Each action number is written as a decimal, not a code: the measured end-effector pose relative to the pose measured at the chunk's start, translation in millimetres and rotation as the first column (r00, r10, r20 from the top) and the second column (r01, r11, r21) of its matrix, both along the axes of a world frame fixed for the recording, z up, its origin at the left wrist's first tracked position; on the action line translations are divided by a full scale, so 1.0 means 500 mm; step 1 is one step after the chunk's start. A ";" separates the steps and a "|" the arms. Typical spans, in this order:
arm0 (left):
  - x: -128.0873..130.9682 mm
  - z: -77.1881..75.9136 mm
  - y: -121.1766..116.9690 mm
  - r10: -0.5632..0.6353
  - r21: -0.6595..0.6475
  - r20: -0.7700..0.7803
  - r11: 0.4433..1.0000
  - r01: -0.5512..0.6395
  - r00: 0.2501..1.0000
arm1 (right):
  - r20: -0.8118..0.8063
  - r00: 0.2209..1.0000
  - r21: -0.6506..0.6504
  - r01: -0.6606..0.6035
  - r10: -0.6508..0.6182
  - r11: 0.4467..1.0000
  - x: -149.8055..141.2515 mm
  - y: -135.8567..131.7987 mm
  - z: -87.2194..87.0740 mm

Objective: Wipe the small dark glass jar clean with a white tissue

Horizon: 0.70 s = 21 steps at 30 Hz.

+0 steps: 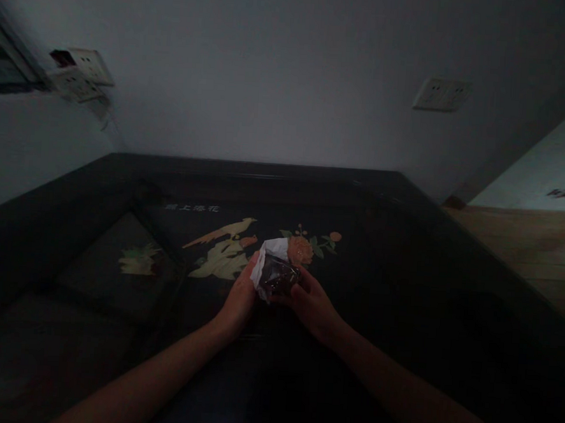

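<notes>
Both hands are closed on one small bundle above the bench (381, 243): the left hand (242, 292) grips its left side, by some crumpled white paper (274, 248), and the right hand (315, 306) has its fingertips on the lower right of a dark, shiny packet (278, 275). The paper wraps around the packet's left side and top (what the packet contains is too dim to tell). The bundle sits near the middle of the bench, between its far edge and the person, well apart from both far corners. Around it the dark, glossy top carries a picture of a long-tailed bird (224, 232) to the left and an orange flower (300, 249) just beside the paper, with a line of characters (193, 208) nearer the far edge. Beyond that edge rises a pale wall (271, 77) with a socket plate (441, 95) on its right part.
</notes>
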<state>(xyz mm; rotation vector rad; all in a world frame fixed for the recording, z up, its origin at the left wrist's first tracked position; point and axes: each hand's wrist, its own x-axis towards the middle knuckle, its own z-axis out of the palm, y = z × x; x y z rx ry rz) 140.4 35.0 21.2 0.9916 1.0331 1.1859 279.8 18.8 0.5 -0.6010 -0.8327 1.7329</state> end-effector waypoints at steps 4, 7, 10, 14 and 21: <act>-0.011 0.025 -0.011 0.034 0.296 -0.313 0.953 0.063 0.949 | 0.064 0.998 0.037 -0.008 0.005 0.999 -0.002 0.000 -0.009; -0.019 0.040 -0.015 0.072 0.544 -0.494 0.803 0.243 0.866 | 0.144 0.989 0.067 0.034 -0.044 0.997 -0.003 0.001 -0.012; -0.025 0.044 -0.012 0.199 0.677 -0.633 0.610 0.412 0.748 | 0.183 0.980 0.079 0.062 -0.076 0.995 -0.003 0.000 -0.009; -0.027 0.048 -0.010 0.307 0.714 -0.691 0.428 0.553 0.654 | 0.209 0.975 0.069 0.068 -0.081 0.995 -0.003 -0.003 -0.004; -0.021 0.048 -0.010 0.068 0.590 -0.532 0.744 0.312 0.844 | 0.163 0.984 0.014 0.071 -0.073 0.997 -0.004 0.002 -0.016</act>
